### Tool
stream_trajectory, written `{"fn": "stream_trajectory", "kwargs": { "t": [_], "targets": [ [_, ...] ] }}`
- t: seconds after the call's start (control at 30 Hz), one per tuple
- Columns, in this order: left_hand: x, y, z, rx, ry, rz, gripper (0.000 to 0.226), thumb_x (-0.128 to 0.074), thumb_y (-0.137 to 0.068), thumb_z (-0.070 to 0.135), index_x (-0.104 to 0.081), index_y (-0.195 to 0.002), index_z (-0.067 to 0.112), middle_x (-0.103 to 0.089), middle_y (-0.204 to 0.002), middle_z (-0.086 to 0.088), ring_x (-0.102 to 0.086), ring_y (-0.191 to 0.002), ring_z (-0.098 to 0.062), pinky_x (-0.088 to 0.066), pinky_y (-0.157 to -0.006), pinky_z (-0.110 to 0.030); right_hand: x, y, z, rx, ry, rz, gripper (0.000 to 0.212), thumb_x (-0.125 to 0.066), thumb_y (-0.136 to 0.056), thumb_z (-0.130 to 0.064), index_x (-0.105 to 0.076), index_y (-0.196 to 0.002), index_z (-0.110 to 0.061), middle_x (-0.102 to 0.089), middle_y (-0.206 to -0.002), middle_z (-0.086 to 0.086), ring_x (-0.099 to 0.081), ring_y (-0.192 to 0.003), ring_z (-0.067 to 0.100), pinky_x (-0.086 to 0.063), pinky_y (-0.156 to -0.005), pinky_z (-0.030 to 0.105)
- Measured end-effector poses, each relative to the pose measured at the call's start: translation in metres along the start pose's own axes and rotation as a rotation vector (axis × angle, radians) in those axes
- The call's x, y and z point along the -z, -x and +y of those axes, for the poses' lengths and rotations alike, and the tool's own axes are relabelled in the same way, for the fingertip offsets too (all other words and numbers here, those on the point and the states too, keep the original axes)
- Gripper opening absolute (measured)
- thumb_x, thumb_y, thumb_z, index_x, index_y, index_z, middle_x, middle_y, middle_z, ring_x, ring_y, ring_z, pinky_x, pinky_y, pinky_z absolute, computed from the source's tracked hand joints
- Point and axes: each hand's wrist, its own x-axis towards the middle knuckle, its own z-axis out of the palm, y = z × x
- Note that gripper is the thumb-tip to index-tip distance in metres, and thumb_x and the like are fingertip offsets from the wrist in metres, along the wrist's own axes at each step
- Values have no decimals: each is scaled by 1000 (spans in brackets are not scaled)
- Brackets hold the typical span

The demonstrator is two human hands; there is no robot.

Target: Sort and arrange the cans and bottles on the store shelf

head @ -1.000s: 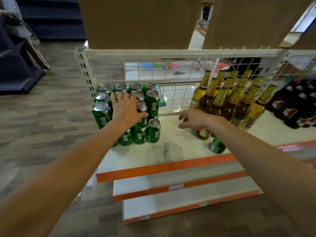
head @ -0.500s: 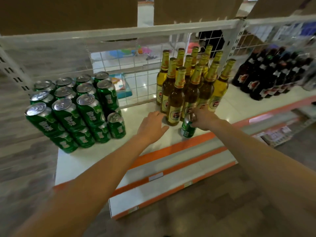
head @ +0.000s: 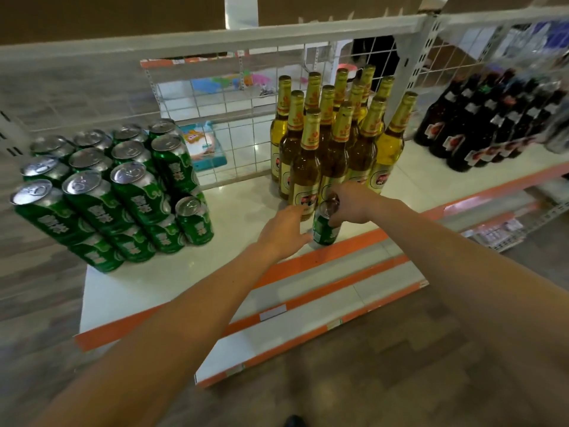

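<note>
Stray green can (head: 324, 226) upright at front edge of shelf (head: 240, 211), just before amber bottles (head: 308, 167), grasped round top by right grip (head: 351, 201); left grip (head: 284, 226) released, flat just beside can. Best lifted straight up, clear of bottle bodies, then carried left and set upright against 2-tier green can stack (head: 135, 192).
</note>
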Motion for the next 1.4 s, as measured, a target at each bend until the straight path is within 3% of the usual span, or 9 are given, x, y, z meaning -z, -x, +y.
{"fn": "stream_trajectory", "kwargs": {
  "t": [0.13, 0.27, 0.37, 0.57, 0.77, 0.9, 1.03, 1.2, 1.4],
  "targets": [
    [35, 10, -3, -35, 95, 35, 76, -81, -77, 34, -46, -143, 19, -56, -134, -5, -54, -117, -20, -49, -95, -34, 16, 0, -43, 76, -14, 26, 42, -82, -71, -42, -62, -94, -13, -61, -87, 3, -56, -75, 20, -39, -55, 30],
    [85, 24, -18, -28, 162, 163, 67, -85, -71, 36, -55, -129, 21, -58, -122, 0, -55, -107, -15, -46, -87, -29, 44, 1, -102, 151, -71, 53, 36, -78, -68, -43, -66, -81, -11, -65, -72, 6, -61, -69, 24, -43, -55, 33],
    [128, 37, -39, 23, 125, 232, 66, -85, -68, 44, -56, -124, 24, -58, -116, 4, -57, -100, -14, -50, -85, -33, 67, 5, -147, 224, -69, 86, 42, -77, -71, -43, -69, -93, -8, -69, -84, 10, -62, -77, 24, -45, -60, 34],
    [203, 65, -77, 93, 16, 332, 53, -84, -67, 46, -61, -110, 24, -64, -96, 8, -61, -86, -13, -52, -75, -34, 86, 1, -222, 372, -118, 209, 52, -73, -80, -42, -66, -115, -4, -68, -110, 13, -61, -99, 28, -50, -85, 42],
    [224, 76, -111, 114, -206, 377, 54, -74, -65, 60, -62, -112, 37, -70, -100, 11, -62, -102, -19, -41, -98, -45, 75, -17, -262, 392, -103, 192, 43, -76, -79, -27, -64, -115, -6, -66, -108, 12, -61, -98, 29, -48, -80, 37],
    [218, 72, -122, 141, -270, 408, 60, -70, -68, 64, -61, -118, 33, -67, -105, 7, -53, -110, -23, -31, -98, -44, 71, -25, -267, 389, -108, 186, 57, -75, -81, -20, -53, -133, -12, -61, -123, 10, -57, -107, 27, -48, -90, 37],
    [212, 67, -128, 161, -350, 386, 69, -65, -72, 68, -58, -126, 27, -65, -113, -1, -44, -122, -27, -20, -110, -50, 68, -30, -249, 305, -73, 157, 64, -69, -87, -15, -42, -146, -16, -53, -138, 8, -52, -121, 27, -44, -97, 35],
    [208, 64, -131, 213, -445, 284, 73, -61, -77, 69, -54, -133, 24, -52, -132, -8, -32, -136, -31, -12, -116, -54, 65, -27, -219, 219, -51, 104, 61, -65, -92, -25, -41, -147, -16, -52, -140, 7, -52, -122, 25, -44, -96, 34],
    [217, 61, -125, 226, -440, 199, 66, -63, -78, 66, -58, -130, 26, -54, -128, -9, -35, -134, -33, -9, -117, -57, 55, -17, -202, 175, -104, 66, 62, -66, -91, -32, -42, -146, -17, -52, -140, 7, -52, -121, 25, -47, -97, 35]
  ]
}}
